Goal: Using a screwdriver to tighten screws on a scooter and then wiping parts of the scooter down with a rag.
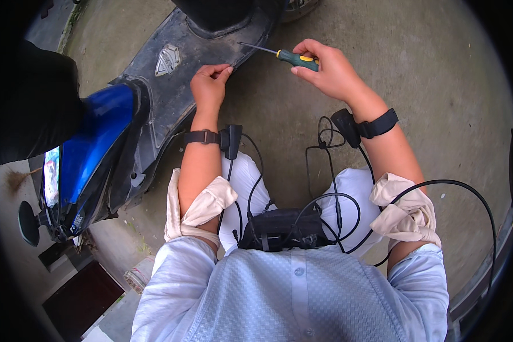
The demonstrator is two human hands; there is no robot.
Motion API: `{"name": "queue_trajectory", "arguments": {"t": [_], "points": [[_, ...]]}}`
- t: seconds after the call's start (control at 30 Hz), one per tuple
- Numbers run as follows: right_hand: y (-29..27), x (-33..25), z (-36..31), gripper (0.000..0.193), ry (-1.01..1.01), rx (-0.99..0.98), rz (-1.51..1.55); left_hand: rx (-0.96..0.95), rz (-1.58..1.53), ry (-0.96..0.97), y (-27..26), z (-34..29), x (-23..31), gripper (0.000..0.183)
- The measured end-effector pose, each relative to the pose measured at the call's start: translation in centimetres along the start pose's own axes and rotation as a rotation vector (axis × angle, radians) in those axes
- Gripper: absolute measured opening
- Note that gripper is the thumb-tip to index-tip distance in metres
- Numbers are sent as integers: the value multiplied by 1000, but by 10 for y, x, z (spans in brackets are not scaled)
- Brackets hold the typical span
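My right hand (329, 69) is closed around the dark green and yellow handle of a screwdriver (298, 59). Its thin metal shaft points left, and the tip lies over the edge of the scooter's black footboard (176, 91). At that same edge my left hand (210, 86) is closed, thumb and forefinger pinched together. Whatever they pinch is too small to make out. A silver badge (168, 60) is on the footboard, to the left of my left hand.
The scooter's blue body panel (105, 122) and mirror (28, 223) are at the left. Straps on both wrists carry black devices, with cables (330, 211) looping over my lap to a black pouch (282, 228). Concrete ground (433, 85) spreads out on the right.
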State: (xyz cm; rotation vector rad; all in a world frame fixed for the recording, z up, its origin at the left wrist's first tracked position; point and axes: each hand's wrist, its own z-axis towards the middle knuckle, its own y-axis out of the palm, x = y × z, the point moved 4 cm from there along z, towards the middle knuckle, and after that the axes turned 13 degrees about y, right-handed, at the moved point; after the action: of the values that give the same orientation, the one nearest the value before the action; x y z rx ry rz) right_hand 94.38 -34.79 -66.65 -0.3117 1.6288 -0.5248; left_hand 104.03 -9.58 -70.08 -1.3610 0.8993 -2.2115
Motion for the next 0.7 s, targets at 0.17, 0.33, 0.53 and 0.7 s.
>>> {"name": "queue_trajectory", "arguments": {"t": [0.17, 0.33, 0.53, 0.7], "points": [[1, 0, 1, 32, 36, -32, -28, -76, -45, -49, -2, 3, -6, 13], [2, -2, 4, 32, -27, 3, 1, -189, -226, -106, -4, 9, -18, 13], [3, -7, 6, 32, -76, 25, -24, -265, -242, -165, -3, 15, -22, 14], [3, -4, 6, 32, -86, 40, -13, -288, -80, -7, -2, 15, -15, 13]]}}
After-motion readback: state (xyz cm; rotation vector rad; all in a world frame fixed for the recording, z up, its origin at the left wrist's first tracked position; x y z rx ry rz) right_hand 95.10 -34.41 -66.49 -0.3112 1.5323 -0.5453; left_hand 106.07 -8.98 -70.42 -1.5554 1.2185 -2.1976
